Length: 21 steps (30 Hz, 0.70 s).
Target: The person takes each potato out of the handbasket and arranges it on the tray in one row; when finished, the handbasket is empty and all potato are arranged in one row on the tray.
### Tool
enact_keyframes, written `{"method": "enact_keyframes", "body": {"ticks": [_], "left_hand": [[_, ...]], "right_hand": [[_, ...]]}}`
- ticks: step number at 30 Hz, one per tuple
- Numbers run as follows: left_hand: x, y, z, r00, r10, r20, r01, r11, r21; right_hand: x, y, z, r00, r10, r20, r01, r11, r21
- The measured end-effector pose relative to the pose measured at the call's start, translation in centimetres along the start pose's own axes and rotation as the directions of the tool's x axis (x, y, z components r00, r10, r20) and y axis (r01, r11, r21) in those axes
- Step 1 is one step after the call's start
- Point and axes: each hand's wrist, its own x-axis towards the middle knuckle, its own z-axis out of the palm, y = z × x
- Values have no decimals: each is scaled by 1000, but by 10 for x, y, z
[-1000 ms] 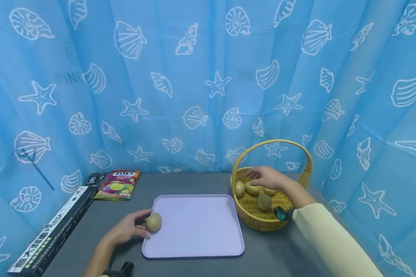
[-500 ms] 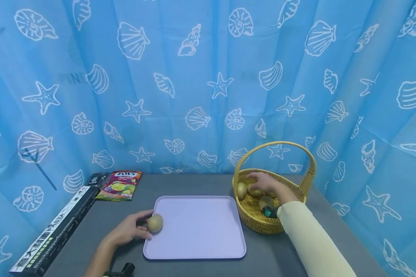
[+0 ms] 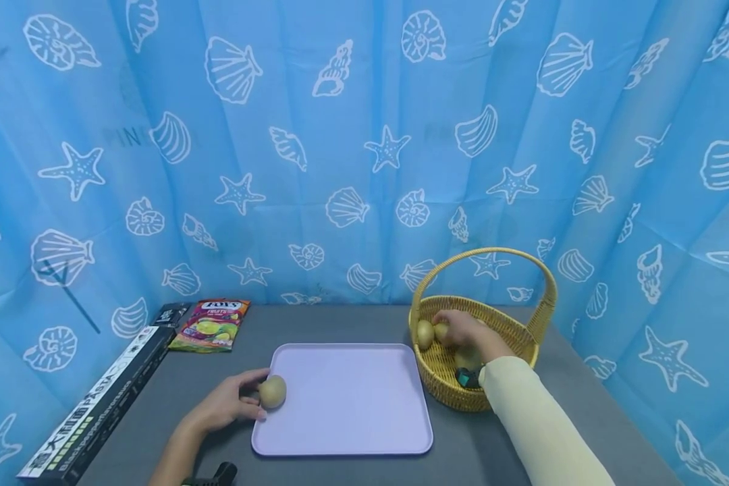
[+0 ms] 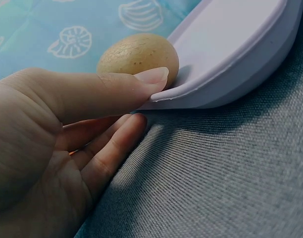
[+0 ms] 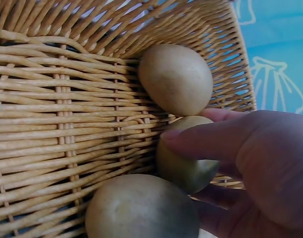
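Observation:
A yellow-brown potato (image 3: 273, 392) sits at the left edge of the lilac tray (image 3: 346, 398). My left hand (image 3: 221, 403) is beside it, thumb and index finger spread to either side at the tray's rim. In the left wrist view, the thumb passes in front of that potato (image 4: 139, 54), with other fingers below the rim. Inside the wicker basket (image 3: 455, 398), my right hand (image 3: 464, 329) grips another potato (image 5: 183, 166), thumb across its top. A potato (image 5: 176, 79) lies against the basket wall on one side, and a larger-looking one (image 5: 141, 210) on the other.
A long black-and-white pasta box (image 3: 94, 405) lies along the left side of the grey table. Behind it are a colourful candy bag (image 3: 211, 326) and a small black packet (image 3: 171, 314). The basket's tall handle (image 3: 489, 250) arches over the right arm. A blue shell-print curtain (image 3: 364, 169) hangs behind.
My right hand has lowered into the basket and its fingers have closed round a potato. The left hand stays beside the potato at the tray's edge. The head view has shifted slightly.

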Motion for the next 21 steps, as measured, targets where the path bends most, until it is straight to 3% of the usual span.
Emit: {"method": "enact_keyframes", "body": {"ticks": [6, 15, 21], "left_hand": [[0, 3, 0, 1000, -4, -9, 4, 1000, 5], [-1, 3, 0, 1000, 11, 4, -11, 1000, 12], [-1, 4, 2, 1000, 3, -2, -3, 1000, 11]], "right_hand": [[-8, -4, -9, 999, -32, -19, 33, 999, 29], [-27, -13, -25, 996, -73, -49, 84, 956, 280], [-45, -17, -32, 980, -168, -111, 192, 946, 262]]}}
